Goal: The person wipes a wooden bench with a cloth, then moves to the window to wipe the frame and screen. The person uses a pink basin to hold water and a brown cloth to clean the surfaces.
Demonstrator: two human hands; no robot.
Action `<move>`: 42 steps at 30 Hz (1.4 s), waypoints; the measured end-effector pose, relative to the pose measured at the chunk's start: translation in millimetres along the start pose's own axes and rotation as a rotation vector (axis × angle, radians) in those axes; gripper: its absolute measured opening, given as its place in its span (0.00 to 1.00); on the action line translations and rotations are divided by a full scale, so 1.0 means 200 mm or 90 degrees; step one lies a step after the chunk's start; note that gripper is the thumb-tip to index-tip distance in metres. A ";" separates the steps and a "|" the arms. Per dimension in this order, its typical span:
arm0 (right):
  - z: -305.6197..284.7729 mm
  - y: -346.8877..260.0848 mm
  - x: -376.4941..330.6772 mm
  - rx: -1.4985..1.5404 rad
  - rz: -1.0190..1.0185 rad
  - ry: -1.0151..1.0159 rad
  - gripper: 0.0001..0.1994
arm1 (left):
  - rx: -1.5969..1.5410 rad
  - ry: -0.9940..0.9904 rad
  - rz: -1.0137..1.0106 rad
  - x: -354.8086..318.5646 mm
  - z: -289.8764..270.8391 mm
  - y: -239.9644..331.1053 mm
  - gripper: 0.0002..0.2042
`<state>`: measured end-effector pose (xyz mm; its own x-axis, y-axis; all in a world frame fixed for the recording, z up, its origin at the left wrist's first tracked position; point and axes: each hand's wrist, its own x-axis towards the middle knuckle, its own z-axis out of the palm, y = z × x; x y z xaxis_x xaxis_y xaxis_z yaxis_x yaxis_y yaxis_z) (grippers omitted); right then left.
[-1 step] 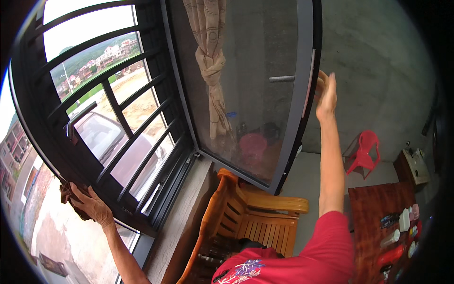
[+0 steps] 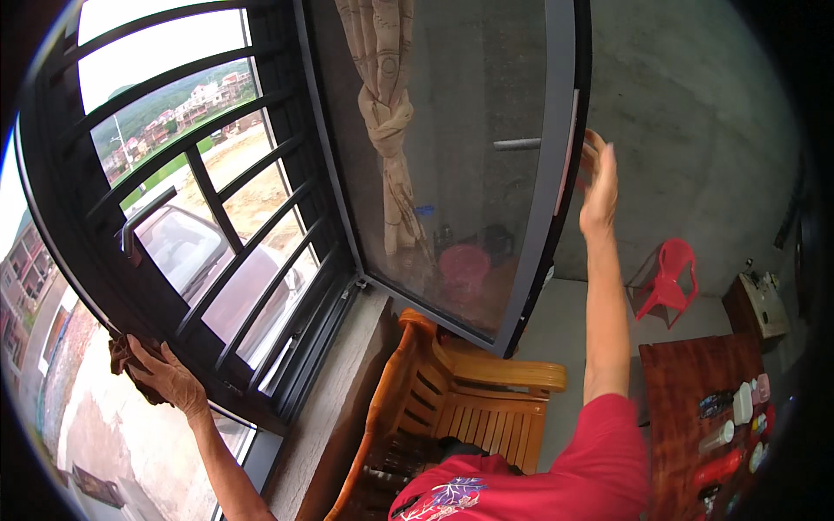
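Note:
My left hand [image 2: 174, 379] presses a crumpled dark brown cloth [image 2: 135, 369] to the glass at the far left, beside a black window frame [image 2: 156, 291]. Its fingers spread over the cloth and keep hold of it. My right hand [image 2: 598, 191] is raised at the outer edge of an open window sash [image 2: 556, 174], with its fingers apart and reaching to that edge. Some fingertips are partly hidden there. The sash carries a grey handle [image 2: 518, 144], and another handle [image 2: 143, 221] sticks out from the frame above my left hand.
Black bars [image 2: 248, 230] cross the window opening, with a parked vehicle outside. Below are a concrete sill [image 2: 334, 391] and a wooden bench [image 2: 495, 417]. To the right stand a red plastic chair [image 2: 669, 278] and a reddish-brown table [image 2: 686, 391] bearing several small items.
My right hand has shifted slightly down at the sash edge, its thumb lower. My left hand and the cloth have barely moved.

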<state>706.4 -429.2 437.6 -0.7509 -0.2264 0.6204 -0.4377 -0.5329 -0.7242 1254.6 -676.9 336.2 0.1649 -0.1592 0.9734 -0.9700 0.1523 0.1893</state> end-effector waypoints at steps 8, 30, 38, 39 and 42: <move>0.05 0.30 -0.24 -0.409 -0.336 0.113 0.27 | -0.036 -0.056 -0.024 -0.04 0.04 0.04 0.26; -0.09 0.45 -0.09 -0.495 -0.533 0.055 0.36 | -0.926 -0.790 -0.531 -0.38 -0.23 1.02 0.23; 0.10 0.31 -0.77 -0.189 -0.284 -0.298 0.29 | -1.551 -1.148 -0.511 -0.37 -0.44 1.82 0.30; 0.06 0.34 -0.73 -0.175 -0.318 -0.226 0.28 | -1.613 -1.237 -0.558 -0.33 -0.46 1.85 0.31; -0.10 0.25 -0.46 -0.276 -0.399 -0.100 0.26 | -1.410 -1.226 0.003 -0.28 -0.46 1.81 0.29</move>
<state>743.7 -418.8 337.1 -0.2352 -0.1179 0.9648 -0.9360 -0.2399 -0.2575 910.0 -522.1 362.6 -0.9499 -0.0032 0.3127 0.3127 -0.0224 0.9496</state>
